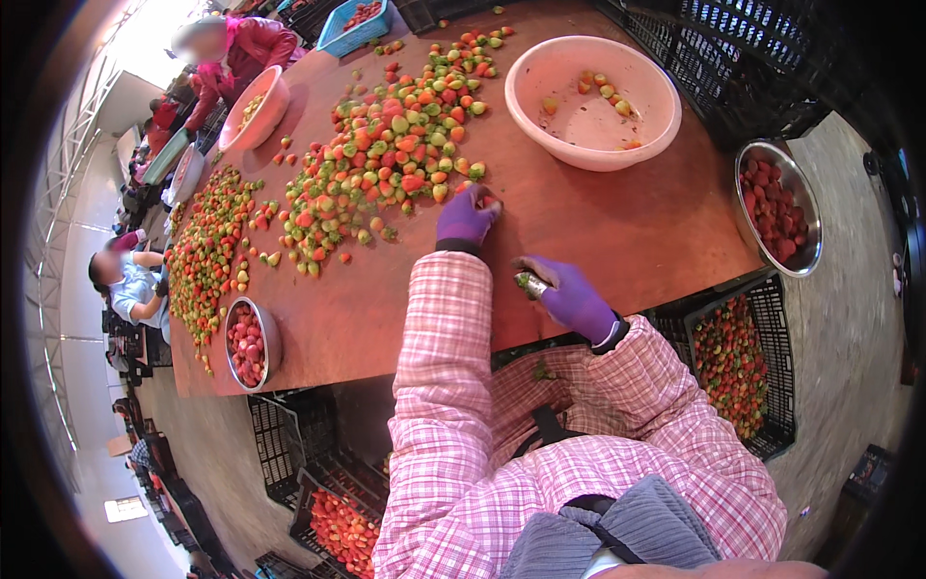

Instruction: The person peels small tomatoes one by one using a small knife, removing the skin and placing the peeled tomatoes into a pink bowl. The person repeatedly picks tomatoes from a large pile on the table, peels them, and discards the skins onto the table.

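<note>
My left hand (467,216), in a purple glove, is at the near right edge of a large pile of strawberries (391,145). Its fingers curl around a strawberry (487,201), of which only a little red shows. In my right hand (575,298), also gloved in purple, is a short metal tool (534,286) with green leaf bits at its end. That hand hovers over or rests on the reddish-brown tabletop (615,231), close to the front edge. Many berries in the pile are red, others pale green, with leafy caps on several.
A pink basin (524,119) holds a few pale strawberries. Metal bowls of red berries stand at the right corner (814,246) and front left (271,336). Crates of strawberries sit below, right (781,391) and left (307,517). Co-workers (249,54) (137,286) are across the table and left.
</note>
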Action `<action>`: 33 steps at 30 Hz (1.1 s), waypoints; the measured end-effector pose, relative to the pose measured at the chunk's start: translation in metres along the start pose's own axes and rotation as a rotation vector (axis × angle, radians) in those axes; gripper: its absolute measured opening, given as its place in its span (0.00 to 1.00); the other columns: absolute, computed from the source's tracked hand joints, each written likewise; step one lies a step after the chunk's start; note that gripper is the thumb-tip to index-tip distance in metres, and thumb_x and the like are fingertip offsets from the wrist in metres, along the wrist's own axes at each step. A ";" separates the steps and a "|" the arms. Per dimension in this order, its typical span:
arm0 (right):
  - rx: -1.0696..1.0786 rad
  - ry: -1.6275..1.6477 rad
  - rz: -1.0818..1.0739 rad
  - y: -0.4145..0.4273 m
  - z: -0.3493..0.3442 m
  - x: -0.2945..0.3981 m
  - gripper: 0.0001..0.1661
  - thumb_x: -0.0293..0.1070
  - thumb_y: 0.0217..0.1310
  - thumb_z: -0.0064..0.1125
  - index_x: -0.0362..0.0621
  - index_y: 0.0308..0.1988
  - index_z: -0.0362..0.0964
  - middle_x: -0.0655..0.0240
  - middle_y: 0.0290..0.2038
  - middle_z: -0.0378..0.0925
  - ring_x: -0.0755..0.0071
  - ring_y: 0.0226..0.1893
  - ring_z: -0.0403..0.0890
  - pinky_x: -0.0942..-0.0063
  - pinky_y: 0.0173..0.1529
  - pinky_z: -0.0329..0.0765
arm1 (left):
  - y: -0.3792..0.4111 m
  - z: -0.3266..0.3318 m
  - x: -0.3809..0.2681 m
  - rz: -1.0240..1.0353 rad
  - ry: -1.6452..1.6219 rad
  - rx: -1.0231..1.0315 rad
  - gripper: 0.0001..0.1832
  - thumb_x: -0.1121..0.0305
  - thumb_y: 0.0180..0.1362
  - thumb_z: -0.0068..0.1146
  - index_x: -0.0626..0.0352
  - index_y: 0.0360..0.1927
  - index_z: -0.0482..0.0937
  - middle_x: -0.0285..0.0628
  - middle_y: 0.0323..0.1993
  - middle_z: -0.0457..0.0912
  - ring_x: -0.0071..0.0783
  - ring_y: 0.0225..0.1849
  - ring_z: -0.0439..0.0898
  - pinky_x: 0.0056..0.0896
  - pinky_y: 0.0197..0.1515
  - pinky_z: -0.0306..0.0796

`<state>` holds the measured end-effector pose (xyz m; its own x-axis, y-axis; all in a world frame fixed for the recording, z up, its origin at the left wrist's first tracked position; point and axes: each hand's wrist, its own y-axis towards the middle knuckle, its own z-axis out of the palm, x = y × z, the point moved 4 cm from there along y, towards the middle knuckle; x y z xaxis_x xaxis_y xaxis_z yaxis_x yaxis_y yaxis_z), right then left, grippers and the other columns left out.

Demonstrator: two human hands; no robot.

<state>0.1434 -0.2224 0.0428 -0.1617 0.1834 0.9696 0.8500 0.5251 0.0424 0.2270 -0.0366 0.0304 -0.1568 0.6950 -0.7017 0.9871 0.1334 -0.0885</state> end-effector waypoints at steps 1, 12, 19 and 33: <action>-0.058 -0.020 -0.009 0.001 -0.004 0.000 0.18 0.31 0.62 0.52 0.36 0.50 0.70 0.55 0.38 0.78 0.61 0.36 0.79 0.71 0.40 0.74 | -0.006 0.002 -0.004 0.034 -0.068 0.021 0.17 0.67 0.52 0.60 0.63 0.44 0.76 0.38 0.31 0.79 0.22 0.34 0.77 0.23 0.40 0.70; -0.053 -0.072 -0.389 -0.019 0.034 0.043 0.19 0.27 0.55 0.55 0.37 0.49 0.73 0.53 0.39 0.79 0.53 0.36 0.82 0.67 0.37 0.76 | -0.186 -0.013 -0.003 -0.127 -0.997 -0.141 0.18 0.73 0.57 0.55 0.65 0.51 0.73 0.34 0.36 0.77 0.15 0.28 0.72 0.16 0.31 0.67; 0.282 0.658 0.372 -0.006 0.066 0.011 0.11 0.33 0.64 0.51 0.39 0.42 0.73 0.73 0.29 0.75 0.82 0.23 0.71 0.84 0.27 0.70 | -0.221 -0.015 0.033 -0.091 -1.571 -0.033 0.23 0.57 0.61 0.51 0.62 0.54 0.69 0.40 0.35 0.77 0.19 0.21 0.68 0.19 0.20 0.61; -0.063 -0.257 -0.146 0.016 0.030 -0.016 0.23 0.29 0.63 0.51 0.34 0.57 0.65 0.55 0.49 0.74 0.64 0.48 0.75 0.71 0.53 0.70 | -0.574 -0.132 0.263 0.148 -2.090 -1.081 0.16 0.57 0.56 0.59 0.57 0.42 0.75 0.37 0.33 0.77 0.25 0.30 0.76 0.22 0.24 0.75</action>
<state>0.1444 -0.1920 0.0209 -0.3991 0.3181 0.8600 0.8365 0.5104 0.1994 -0.3851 0.1624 -0.0102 0.8022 -0.5516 -0.2284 0.5106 0.8322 -0.2163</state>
